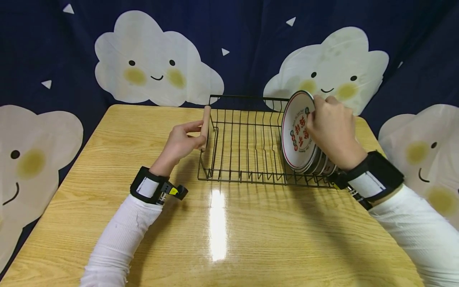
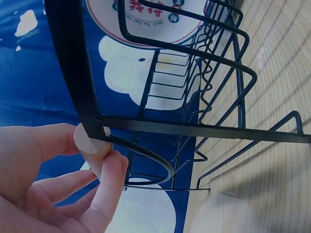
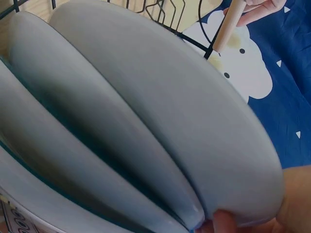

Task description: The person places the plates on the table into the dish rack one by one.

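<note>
A black wire dish rack (image 1: 247, 183) stands on the table, with a wooden handle (image 1: 206, 129) at its left end. My left hand (image 1: 181, 141) grips that handle between thumb and fingers; the left wrist view shows the handle's round end (image 2: 92, 141). At the rack's right side, my right hand (image 1: 333, 129) pinches the upper rim of a white plate (image 1: 295, 123) with red characters and a dark-edged rim. That plate stands on edge, face to the left. Behind it, more plates (image 3: 97, 111) stand on edge, their pale undersides showing in the right wrist view.
The rack rests toward the back of a light wooden table (image 1: 258, 231). Behind hangs a dark blue cloth (image 1: 247, 24) printed with smiling clouds (image 1: 154, 52). Between the handle and the plates run the rack's bare wires. Both wrists wear black straps (image 1: 373, 175).
</note>
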`<state>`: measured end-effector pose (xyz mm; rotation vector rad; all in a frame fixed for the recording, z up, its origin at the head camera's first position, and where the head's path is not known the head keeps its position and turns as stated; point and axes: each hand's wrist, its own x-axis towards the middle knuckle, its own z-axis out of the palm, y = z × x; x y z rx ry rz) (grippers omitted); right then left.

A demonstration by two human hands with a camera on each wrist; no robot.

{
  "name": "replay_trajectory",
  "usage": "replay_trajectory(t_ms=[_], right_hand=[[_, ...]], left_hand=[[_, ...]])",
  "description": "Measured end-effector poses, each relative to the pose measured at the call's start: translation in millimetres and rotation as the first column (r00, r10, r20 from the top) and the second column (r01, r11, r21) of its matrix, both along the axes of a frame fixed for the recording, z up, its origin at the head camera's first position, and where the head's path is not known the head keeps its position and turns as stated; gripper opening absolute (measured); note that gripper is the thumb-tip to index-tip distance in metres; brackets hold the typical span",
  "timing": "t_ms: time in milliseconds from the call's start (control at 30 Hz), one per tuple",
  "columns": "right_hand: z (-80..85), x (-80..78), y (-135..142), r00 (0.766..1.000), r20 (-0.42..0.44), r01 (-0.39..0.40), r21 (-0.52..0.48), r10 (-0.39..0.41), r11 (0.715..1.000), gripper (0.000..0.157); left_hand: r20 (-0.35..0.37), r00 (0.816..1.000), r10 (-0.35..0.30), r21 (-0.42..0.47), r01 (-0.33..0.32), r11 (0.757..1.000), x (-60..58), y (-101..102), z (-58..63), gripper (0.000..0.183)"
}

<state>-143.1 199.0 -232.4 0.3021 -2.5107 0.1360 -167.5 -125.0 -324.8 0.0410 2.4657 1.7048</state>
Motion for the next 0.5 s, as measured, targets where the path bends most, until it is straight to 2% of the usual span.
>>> replay_trajectory(t_ms=[267,500], right_hand=[[-5.5,-2.3,-3,1.0,0.026,0.009,-0.028,-0.009,1.0,0.011],[-12.1,-5.1,-6,1.0,-0.013,-0.018,-0.052,0.017,0.998,0.02]], left_hand=[[-0.002,1.0,-0.003,0.009,0.003,1.0,0.3,0,-1.6,0.055],[-0.004,1.0,-0.002,0.016,0.002,1.0,-0.2,0,-2.3,0.055]])
